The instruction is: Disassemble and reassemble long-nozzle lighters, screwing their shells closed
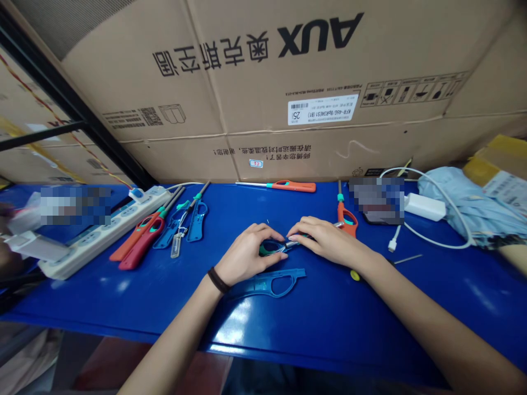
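Along the left of the blue workbench, a white power strip lies at an angle beside two red-and-orange utility lighters and a blue lighter, with a small metal-and-clear part close by. At centre, the left hand, a dark band at its wrist, curves its fingers around a small green-and-dark plastic lighter housing, apparently grasping it, though they hide much of it. The housing is held just above the bench, between both hands. From the right, the right hand brings its fingertips to a slim metal barrel at the housing's end, seemingly pinching it. The housing should handle as light, stiff plastic, its thin walls possibly fragile; the smooth barrel may slip, so the thicker handle section is judged the safer hold. A blue lighter half-shell lies just below the hands. Farther right are an orange lighter, a white charger, and blue cloth.
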Demonstrator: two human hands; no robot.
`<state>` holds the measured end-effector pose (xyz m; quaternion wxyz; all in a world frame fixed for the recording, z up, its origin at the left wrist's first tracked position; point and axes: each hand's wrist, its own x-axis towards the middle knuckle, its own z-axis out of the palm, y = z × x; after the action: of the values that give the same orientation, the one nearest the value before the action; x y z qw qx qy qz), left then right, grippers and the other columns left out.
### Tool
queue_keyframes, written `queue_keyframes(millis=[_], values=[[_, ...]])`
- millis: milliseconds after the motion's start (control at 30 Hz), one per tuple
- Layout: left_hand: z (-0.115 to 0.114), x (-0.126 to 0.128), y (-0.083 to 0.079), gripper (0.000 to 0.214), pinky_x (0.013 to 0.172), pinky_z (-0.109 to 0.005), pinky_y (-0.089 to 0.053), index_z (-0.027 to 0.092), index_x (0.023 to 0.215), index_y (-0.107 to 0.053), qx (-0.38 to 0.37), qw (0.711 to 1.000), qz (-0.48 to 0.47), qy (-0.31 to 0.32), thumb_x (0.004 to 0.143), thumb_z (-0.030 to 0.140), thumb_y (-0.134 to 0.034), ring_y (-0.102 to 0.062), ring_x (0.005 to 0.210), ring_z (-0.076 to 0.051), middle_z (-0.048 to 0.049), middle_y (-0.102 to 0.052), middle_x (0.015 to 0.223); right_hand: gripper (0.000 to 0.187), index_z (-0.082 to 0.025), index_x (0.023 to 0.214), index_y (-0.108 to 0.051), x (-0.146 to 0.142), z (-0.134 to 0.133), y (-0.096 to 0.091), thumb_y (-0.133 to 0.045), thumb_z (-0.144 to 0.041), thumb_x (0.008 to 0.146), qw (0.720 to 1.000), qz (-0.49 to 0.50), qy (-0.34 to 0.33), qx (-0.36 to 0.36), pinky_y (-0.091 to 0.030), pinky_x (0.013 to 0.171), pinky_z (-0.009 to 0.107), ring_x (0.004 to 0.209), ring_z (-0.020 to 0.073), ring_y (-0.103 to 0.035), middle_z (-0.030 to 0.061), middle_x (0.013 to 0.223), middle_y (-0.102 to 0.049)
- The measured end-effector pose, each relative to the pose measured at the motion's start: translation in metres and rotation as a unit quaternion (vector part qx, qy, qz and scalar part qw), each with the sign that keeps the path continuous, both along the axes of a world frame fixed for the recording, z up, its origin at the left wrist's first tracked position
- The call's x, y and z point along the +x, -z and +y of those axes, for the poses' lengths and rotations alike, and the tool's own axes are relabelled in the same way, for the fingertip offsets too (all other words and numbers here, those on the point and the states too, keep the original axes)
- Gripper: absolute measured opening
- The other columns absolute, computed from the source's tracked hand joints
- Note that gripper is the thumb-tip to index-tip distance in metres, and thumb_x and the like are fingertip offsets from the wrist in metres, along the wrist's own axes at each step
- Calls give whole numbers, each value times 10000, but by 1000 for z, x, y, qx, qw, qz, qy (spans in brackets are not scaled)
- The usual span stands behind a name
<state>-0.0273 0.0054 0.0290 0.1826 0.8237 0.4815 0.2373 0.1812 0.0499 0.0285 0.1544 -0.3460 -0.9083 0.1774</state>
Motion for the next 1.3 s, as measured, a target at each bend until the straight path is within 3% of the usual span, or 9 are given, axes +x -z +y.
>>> queue_keyframes(millis=[133,433,733,1033,1300], values=[[0,3,2,178,816,-327,-443,203,911,-640,64,998,-6,-9,795,332,-680,-578,870,-188,-24,-659,916,228,-218,967,-631,-1,-1,-1,-418,-300,956,1000,-9,27,9,-435,745,302,911,199,-604,38,942,-642],[-1,14,5,128,767,-338,-419,179,827,-634,153,985,75,-2,813,304,-661,-567,777,-182,-20,-673,830,261,-242,927,-640,-1,-2,-1,-397,-332,962,999,-8,51,-12,-433,708,302,858,204,-640,13,920,-683],[-1,13,5,72,894,-385,-406,177,816,-653,176,980,91,10,837,230,-610,-606,831,-189,-26,-702,835,237,-235,967,-639,0,1,-2,-417,-316,956,998,-19,51,11,-440,733,299,925,206,-626,23,973,-671],[-1,11,5,132,859,-387,-430,181,853,-690,174,979,103,0,857,271,-593,-595,834,-201,-39,-696,841,218,-175,964,-638,1,2,-1,-436,-257,950,999,-18,14,48,-439,812,313,950,203,-577,57,946,-637],[0,9,5,178,883,-392,-425,185,882,-708,183,974,131,8,889,264,-549,-595,827,-190,-40,-686,815,241,-205,960,-641,4,3,3,-457,-358,935,999,5,-29,23,-424,853,355,940,209,-540,53,927,-611]])
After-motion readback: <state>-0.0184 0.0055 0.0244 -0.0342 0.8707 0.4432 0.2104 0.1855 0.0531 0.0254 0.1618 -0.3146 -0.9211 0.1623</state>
